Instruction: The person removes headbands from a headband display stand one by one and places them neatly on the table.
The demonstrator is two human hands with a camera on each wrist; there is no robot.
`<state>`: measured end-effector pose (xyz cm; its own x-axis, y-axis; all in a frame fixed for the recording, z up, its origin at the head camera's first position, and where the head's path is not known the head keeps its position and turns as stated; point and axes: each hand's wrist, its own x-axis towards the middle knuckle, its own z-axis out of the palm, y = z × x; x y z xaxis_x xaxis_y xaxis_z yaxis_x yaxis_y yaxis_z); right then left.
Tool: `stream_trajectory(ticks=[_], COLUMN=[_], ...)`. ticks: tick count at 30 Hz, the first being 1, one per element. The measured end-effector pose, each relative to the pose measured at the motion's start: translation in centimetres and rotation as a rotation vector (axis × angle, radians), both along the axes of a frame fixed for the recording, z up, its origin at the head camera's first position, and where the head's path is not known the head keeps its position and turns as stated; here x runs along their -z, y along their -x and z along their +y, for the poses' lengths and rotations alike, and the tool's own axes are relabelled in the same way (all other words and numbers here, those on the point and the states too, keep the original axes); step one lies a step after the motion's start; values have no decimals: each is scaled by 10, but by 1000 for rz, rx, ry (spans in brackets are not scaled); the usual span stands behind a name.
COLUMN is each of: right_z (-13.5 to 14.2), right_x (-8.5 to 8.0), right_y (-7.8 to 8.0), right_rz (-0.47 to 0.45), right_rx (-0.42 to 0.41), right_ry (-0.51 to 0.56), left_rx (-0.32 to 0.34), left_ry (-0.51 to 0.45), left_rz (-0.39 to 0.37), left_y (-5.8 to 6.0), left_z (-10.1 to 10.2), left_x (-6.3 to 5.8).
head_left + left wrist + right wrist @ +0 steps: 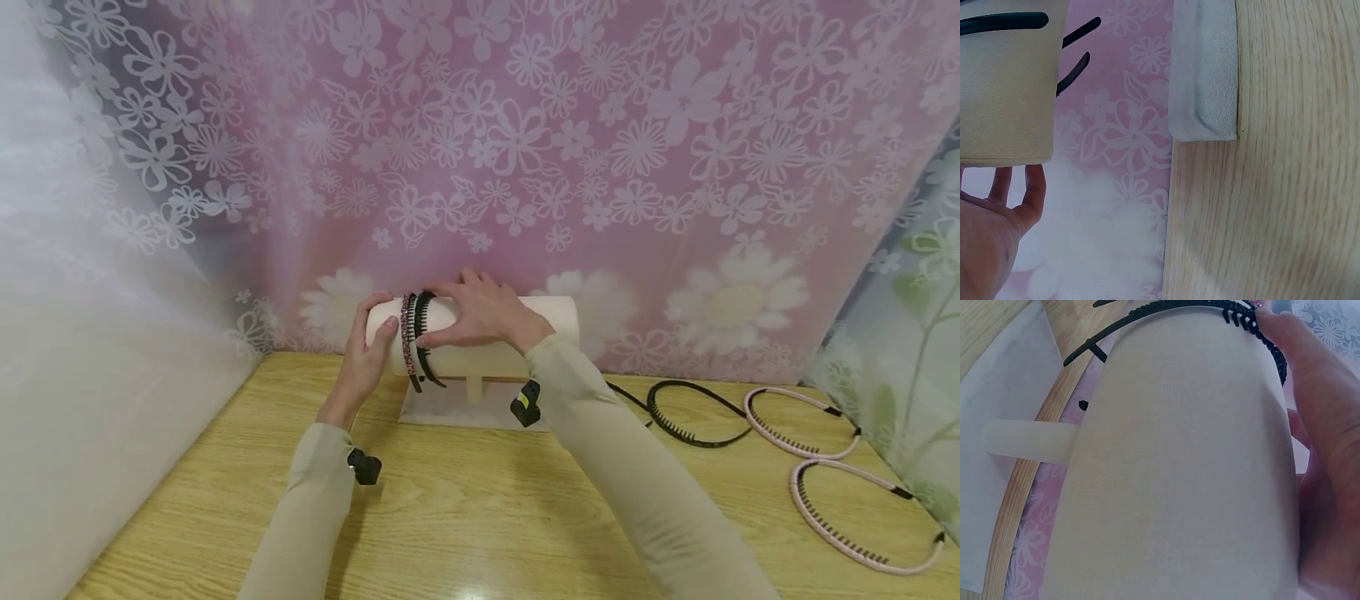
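Note:
A cream padded roll (pixel 553 321) lies level on a post above a pale base (pixel 442 412); together they form a headband stand. My left hand (pixel 366 354) grips the roll's left end, thumb on the near side. Around the roll beside it sits a pink-and-dark beaded headband (pixel 407 340). Just right of that is a black toothed headband (pixel 422 333), held by my right hand (pixel 483 312) with the thumb on its near side and fingers reaching over the top. In the right wrist view the thumb touches the black headband (pixel 1172 306). The far fingertips are partly hidden.
On the wooden table to the right lie a black headband (pixel 667 429), two pink headbands (pixel 765 433) and part of another dark one (pixel 628 394), half hidden by my right sleeve. A pink flowered curtain (pixel 480 167) hangs directly behind the stand.

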<state>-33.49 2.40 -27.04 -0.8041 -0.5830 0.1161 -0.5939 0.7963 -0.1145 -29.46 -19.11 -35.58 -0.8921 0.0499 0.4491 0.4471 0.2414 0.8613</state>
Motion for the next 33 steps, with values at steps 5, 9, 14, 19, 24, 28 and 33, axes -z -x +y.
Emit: stream_trajectory(ticks=[5,9,14,19,24,28,33], right_z=[1,3,5,6,6,6,7], right_x=[2,2,2,4,7,9,9], right_y=[-1,-2,-4,-5,-5,-4,-5], right_rz=[11,16,23,34,44,53,70], right_rx=[-2,-7,-3,-1,-10,-12,-12], right_ry=[5,11,-1,-14,-12,-12,-7], left_rx=[-11,-12,-1,-3,-22,-15,-8], left_ry=[3,9,1,-12,-4,-6,5], left_rz=[1,10,27,42,51,36,23], left_y=[-1,-2,3,19,25,11,0], left_z=[1,2,0,-5,-7,-3,1], left_x=[-1,-1,3,20,28,14,1])
